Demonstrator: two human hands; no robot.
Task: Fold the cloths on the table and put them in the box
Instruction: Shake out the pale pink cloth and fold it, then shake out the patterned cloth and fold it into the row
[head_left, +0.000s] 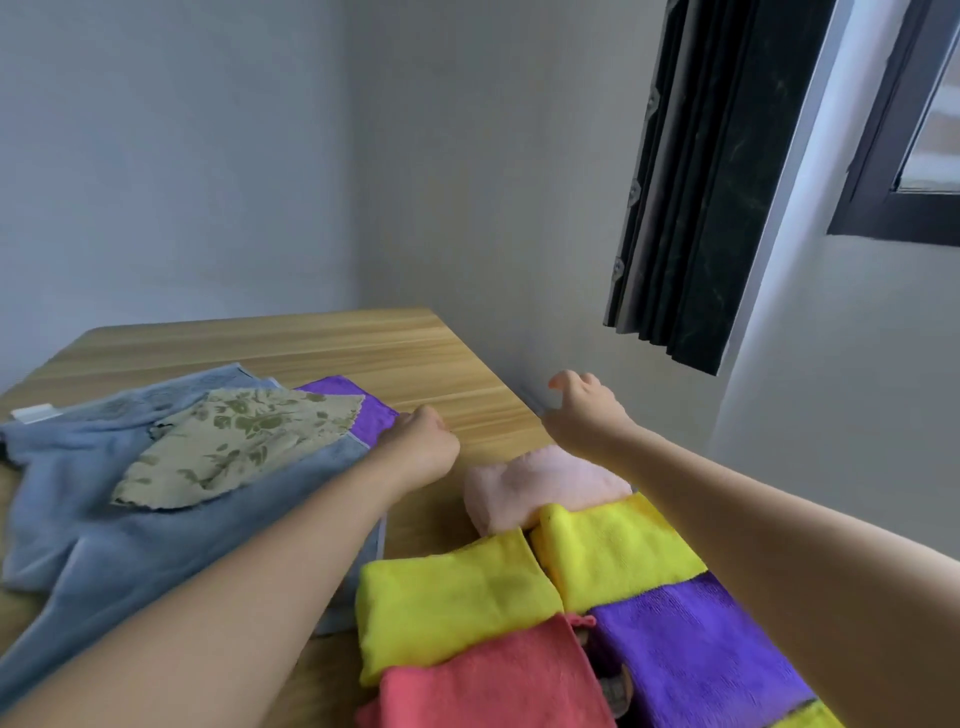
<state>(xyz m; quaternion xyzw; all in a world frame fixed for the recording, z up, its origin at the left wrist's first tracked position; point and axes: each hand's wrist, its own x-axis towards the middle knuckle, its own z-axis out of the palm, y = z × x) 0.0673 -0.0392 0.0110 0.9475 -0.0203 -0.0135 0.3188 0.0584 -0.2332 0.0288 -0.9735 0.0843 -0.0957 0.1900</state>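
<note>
On the table (322, 343): wood-grain top, pale brown, pushed into a room corner; far part bare, cloths on the near part.
Room: grey-white walls (182, 156) meeting in a corner behind the table; dark pleated curtain (691, 197) hangs at upper right, beside a dark-framed window (898, 171) w/ daylight.
Unfolded pile, left: big blue cloth (104, 519) spread flat & rumpled; olive floral cloth (234, 447) lies on top of it; purple cloth (358, 405) peeks out at the far edge, under the floral one.
Left hand (415, 441): fingers curled, pinching the purple cloth's edge at the right side of the pile.
Right hand (587, 410): hovers over the table's right edge near the wall, fingers loosely apart, holding nothing.
Folded cloths, right near: pink cloth (540, 488) farthest; two yellow cloths (452, 597) side by side, touching; red cloth (493, 686) nearest; folded purple one (691, 649) just right of the red.
Box: cannot tell its walls; folded cloths sit packed edge to edge, a dark gap betw. red & purple.
White tag (31, 413): at the blue cloth's far-left corner.
</note>
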